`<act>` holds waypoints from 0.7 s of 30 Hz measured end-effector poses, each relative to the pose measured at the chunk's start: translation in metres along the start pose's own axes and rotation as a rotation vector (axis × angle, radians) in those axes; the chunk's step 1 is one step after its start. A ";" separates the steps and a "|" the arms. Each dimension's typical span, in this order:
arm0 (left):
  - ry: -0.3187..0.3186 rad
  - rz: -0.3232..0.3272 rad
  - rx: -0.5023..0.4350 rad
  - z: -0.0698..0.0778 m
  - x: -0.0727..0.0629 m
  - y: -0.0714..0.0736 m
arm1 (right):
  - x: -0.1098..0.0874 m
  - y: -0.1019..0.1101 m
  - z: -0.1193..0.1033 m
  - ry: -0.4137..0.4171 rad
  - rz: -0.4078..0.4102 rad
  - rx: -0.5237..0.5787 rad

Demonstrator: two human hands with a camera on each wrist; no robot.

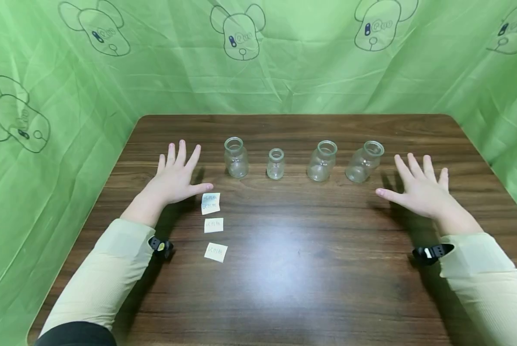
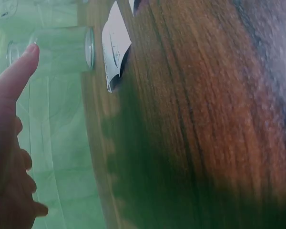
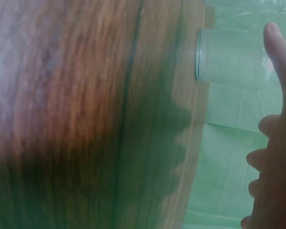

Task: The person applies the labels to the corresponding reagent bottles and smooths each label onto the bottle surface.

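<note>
My left hand (image 1: pixel 173 178) is spread above the table's left side, its thumb close to the uppermost paper slip (image 1: pixel 210 203). Over the right side my right hand (image 1: pixel 422 192) is spread too, fingers straight and holding nothing. Between the hands stand clear glass jars in a row: a leftmost jar (image 1: pixel 236 161), a smaller jar (image 1: pixel 275 166), a third jar (image 1: pixel 321 163) and a rightmost jar (image 1: pixel 364 163), nearest my right hand. In the right wrist view, a glass jar (image 3: pixel 233 57) lies beyond the thumb. Another glass jar (image 2: pixel 62 50) shows behind the left thumb.
Below the top slip lie a middle paper slip (image 1: pixel 214 225) and a lower paper slip (image 1: pixel 216 252), all with small handwriting. The brown wooden table (image 1: pixel 310 298) has rounded far corners. Green cloth (image 1: pixel 293 72) with cartoon outlines hangs around it.
</note>
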State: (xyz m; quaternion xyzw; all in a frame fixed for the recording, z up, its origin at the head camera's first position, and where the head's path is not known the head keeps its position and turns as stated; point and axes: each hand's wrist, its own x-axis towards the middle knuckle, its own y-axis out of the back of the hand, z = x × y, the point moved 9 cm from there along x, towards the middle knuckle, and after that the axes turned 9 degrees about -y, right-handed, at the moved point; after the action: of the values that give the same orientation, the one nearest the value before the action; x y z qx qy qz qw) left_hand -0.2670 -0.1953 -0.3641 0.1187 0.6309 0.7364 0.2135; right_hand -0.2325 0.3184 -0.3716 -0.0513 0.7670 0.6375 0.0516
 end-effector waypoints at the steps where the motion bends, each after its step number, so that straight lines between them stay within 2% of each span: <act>1: -0.011 0.006 -0.030 0.001 0.000 0.000 | 0.000 0.001 -0.001 0.005 0.006 0.020; 7: -0.021 0.042 -0.236 -0.002 -0.002 -0.003 | 0.002 0.007 -0.004 0.023 0.044 0.203; 13: -0.026 0.098 -0.337 -0.005 -0.002 -0.003 | 0.001 0.006 -0.003 0.034 0.008 0.400; 21: -0.051 0.137 -0.448 -0.006 -0.006 -0.009 | -0.003 0.004 -0.001 0.002 0.063 0.520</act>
State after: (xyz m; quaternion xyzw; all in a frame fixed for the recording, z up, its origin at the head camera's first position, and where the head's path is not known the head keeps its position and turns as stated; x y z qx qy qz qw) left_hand -0.2632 -0.2026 -0.3737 0.1294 0.4367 0.8675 0.2001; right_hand -0.2298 0.3186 -0.3671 -0.0130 0.9064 0.4201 0.0426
